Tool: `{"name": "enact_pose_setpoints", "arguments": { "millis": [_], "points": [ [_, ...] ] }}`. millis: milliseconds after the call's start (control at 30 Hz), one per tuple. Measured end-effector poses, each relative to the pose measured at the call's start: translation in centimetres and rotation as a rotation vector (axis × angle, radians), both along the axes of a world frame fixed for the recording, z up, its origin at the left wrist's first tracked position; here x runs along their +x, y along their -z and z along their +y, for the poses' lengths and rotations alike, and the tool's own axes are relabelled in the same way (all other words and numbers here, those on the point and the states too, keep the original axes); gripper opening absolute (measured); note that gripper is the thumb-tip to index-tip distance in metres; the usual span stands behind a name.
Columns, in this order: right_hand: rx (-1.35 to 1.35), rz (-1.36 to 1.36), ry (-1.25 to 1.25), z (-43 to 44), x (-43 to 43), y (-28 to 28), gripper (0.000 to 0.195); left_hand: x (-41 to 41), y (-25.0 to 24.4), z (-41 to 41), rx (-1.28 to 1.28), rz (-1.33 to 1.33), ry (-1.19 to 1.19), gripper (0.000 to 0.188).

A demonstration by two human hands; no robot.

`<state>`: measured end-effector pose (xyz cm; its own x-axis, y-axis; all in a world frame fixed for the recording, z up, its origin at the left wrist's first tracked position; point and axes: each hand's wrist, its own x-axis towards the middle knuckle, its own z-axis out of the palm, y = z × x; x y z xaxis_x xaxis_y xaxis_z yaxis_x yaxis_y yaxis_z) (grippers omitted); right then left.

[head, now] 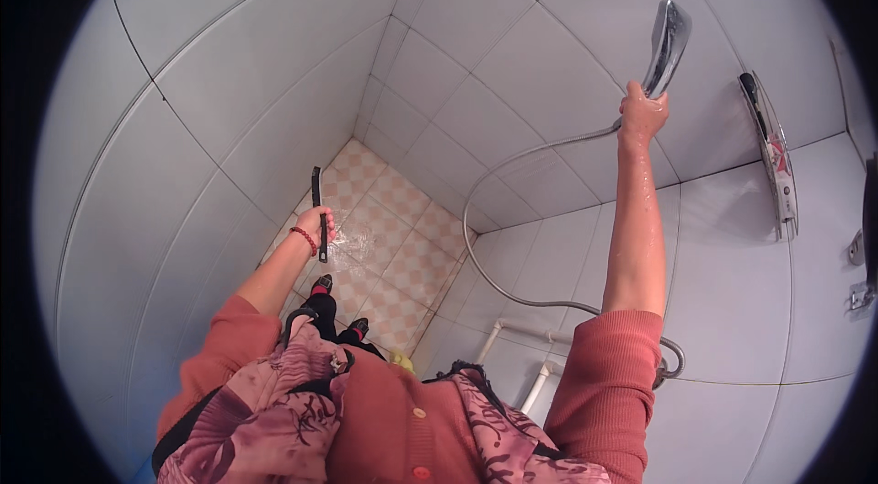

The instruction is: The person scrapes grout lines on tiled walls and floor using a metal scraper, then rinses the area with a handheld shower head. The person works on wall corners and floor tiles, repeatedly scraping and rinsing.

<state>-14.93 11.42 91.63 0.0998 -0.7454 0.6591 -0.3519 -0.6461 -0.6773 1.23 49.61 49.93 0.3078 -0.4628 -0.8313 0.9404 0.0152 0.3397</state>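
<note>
My right hand [643, 115] is raised at the upper right, closed around the handle of a chrome shower head [669, 42]. From its grip a flexible metal shower hose [472, 199] loops down along the tiled wall and back behind my right sleeve. Water drops glisten on that forearm. Low at the left, my left hand [317, 227], with a red bead bracelet at the wrist, holds a black long-handled brush or similar tool [317, 188] by its middle. Its bristles, if any, cannot be made out. Below it lies the wet checkered tile floor [370, 237].
Pale tiled walls [480, 73] meet in a corner ahead. At the right, a corner shelf [782, 182] holds a black-handled item and small packages. White pipes [535, 333] run along the lower right wall. Something yellow [402, 361] lies near my feet.
</note>
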Motion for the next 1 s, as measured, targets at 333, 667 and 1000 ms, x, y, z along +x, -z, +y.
{"name": "enact_pose_setpoints", "arguments": {
  "millis": [333,667,1000],
  "points": [
    [-0.186,0.214,-0.095,5.8,14.2,3.3,0.024,2.8,-0.4,-1.0,-0.149,0.068,0.049,0.014],
    [-0.106,0.265,-0.205,8.1,21.3,8.7,0.024,5.8,-0.4,-1.4,-0.173,0.064,0.031,0.012],
    [-0.373,0.530,0.136,0.1,10.4,12.3,0.027,7.6,1.2,-0.7,-0.092,0.063,0.050,0.013]
  ]
}}
